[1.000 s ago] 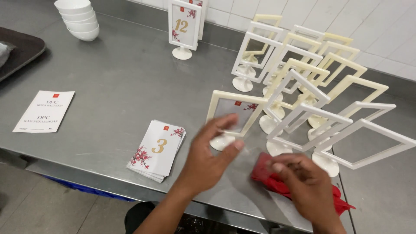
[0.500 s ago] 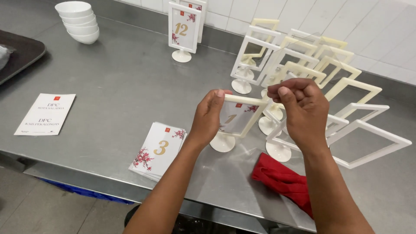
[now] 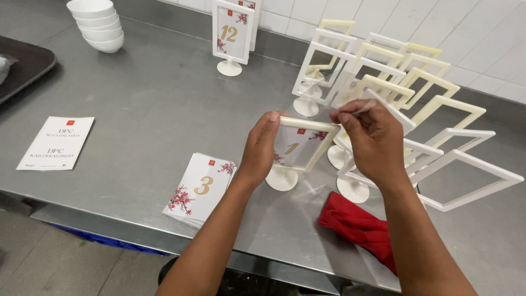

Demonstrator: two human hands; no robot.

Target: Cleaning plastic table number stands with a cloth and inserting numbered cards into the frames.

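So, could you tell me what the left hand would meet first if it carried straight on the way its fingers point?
Probably the cluster of empty cream stands behind the stand that the left hand grips; depth is unclear.

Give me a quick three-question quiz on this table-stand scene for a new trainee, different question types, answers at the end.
1. True or false: the left hand grips the card-filled frame by its side.
2. Which lies nearest the counter's front edge? A) red cloth B) stacked white bowls C) finished stand at the back
3. Fill in: the right hand pinches a thin clear ____ above the frame.

Key: 1 true; 2 A; 3 sheet.
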